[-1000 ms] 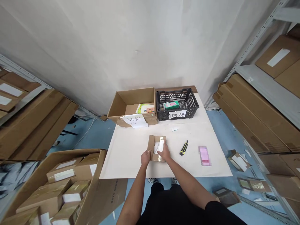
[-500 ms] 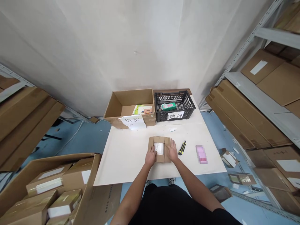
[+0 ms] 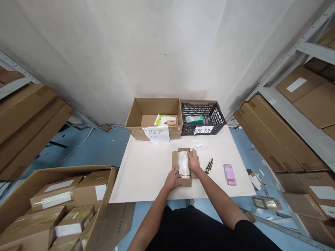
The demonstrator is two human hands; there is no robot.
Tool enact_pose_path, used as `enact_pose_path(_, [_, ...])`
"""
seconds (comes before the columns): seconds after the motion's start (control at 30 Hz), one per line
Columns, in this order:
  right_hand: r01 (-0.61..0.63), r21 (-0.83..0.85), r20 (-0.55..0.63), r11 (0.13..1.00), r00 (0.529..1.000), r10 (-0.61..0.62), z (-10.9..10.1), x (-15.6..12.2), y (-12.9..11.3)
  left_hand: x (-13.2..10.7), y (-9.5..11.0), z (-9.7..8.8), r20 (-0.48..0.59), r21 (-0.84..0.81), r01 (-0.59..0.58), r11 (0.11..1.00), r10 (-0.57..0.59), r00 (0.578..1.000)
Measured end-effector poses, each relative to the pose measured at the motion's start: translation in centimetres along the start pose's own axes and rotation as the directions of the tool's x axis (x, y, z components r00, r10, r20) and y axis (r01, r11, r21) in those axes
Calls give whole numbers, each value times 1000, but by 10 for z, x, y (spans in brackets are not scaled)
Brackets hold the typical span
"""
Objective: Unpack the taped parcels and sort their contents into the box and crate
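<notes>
— Where does the small box lie from us?
— Dead ahead on the white table. Its long axis runs away from us, and a white pack shows inside.
— And our hands?
— Our right hand rests flat and spread on the box's right side, nearer the pack. Our left hand curls at the near left corner; we cannot tell whether it pinches the card. The utility knife lies just beside the box on the right.

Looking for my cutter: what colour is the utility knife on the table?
The utility knife is black and yellow; the head view shows it.
</notes>
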State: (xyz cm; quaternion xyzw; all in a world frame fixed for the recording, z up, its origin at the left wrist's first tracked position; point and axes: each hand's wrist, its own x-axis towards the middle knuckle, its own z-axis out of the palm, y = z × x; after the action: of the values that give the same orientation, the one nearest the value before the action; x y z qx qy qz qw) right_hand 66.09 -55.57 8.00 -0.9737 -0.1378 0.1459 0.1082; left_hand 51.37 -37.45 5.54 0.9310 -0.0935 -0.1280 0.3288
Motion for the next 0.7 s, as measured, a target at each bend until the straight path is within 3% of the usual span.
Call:
enact_pose_path(0.2, [-129, -29, 153, 991, 979, 132, -2, 40, -18, -10, -4, 0, -61, 82, 61, 995, -56, 997])
enact_pose_path(0.3, [-76, 19, 192, 997, 979, 71, 3, 44, -37, -28, -15, -11, -94, 135, 82, 987, -70, 993])
enact_pose_path(0.43, [52, 25, 15, 998, 999, -52, 22, 26, -82, -63, -41, -26, -178, 186, 141, 972, -108, 978])
enact_pose_path(0.53, [200, 56, -101, 978, 976, -194, 44, 4, -125, -79, -59, -36, -255, 206, 186, 961, -130, 958])
enact_pose_path(0.6, [281, 110, -78, 953, 959, -273, 58, -9, -151, -84, -69, -42, -305, 212, 197, 957, -127, 944])
enact_pose_path(0.7, [213, 164, 37, 963, 974, -222, 74, -22, -179, -86, -81, -45, -340, 189, 185, 964, -112, 934])
